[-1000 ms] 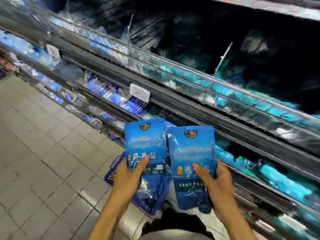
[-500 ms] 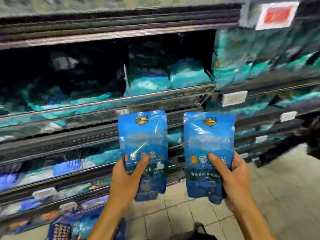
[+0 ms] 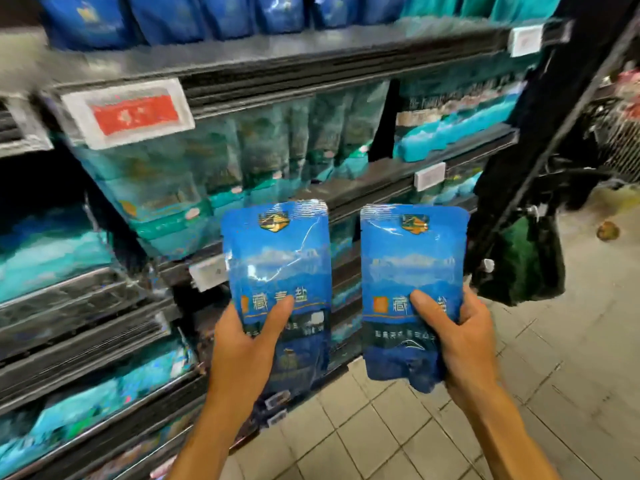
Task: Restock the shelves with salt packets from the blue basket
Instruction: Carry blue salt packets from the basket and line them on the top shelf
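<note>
The person holds two blue salt packets upright and side by side in front of the shelving, one in each hand. The left hand [image 3: 242, 344] grasps the left salt packet [image 3: 277, 268] by its lower half, thumb pressed across the printed front and fingers wrapped behind it. The right hand [image 3: 457, 337] grasps the right salt packet [image 3: 412, 268] the same way, its thumb lying over the front near the lettering and its fingertips curling round the packet's right edge. The two packets are near each other but apart, with a narrow strip of shelf showing between them. Each has a crimped top seal, a small gold badge near the top and a mountain scene across the middle. Behind them, the dark metal shelves [image 3: 363, 174] run from near left to far right, holding rows of teal packets [image 3: 214, 161] on the middle level and dark blue packets [image 3: 166, 15] on the top level. A white price tag with a red panel [image 3: 128, 112] hangs on the upper shelf edge at left, and a smaller white tag [image 3: 429, 174] sits on a lower edge further right. Much of the shelving is blurred. To the right, a dark green bag [image 3: 523, 261] hangs beside a black upright post [image 3: 554, 109], above a pale tiled floor [image 3: 519, 375].
</note>
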Action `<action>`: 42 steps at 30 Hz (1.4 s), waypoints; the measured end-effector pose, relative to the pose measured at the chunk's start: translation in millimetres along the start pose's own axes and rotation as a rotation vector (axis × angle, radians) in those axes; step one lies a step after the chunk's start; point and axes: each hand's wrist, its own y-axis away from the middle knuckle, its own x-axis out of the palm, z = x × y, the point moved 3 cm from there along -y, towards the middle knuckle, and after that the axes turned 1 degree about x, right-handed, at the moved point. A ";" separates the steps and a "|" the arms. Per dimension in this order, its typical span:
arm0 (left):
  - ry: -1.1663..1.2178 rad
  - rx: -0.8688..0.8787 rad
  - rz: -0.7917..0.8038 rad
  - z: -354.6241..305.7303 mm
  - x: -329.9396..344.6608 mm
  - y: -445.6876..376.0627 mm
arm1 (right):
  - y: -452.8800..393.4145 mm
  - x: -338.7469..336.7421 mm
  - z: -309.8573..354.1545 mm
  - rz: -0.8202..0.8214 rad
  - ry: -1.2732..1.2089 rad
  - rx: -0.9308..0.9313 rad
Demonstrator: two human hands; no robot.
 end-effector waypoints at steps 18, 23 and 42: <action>0.244 0.409 0.084 -199.7 133.9 -188.3 | -251.4 20.0 159.1 0.185 -0.183 -0.362; 0.257 0.452 0.093 -244.0 122.7 -228.6 | -305.7 53.6 203.9 0.360 -0.244 -0.376; 0.152 0.308 -0.468 -233.7 -97.6 -262.4 | -302.8 319.1 213.9 1.064 -0.275 0.065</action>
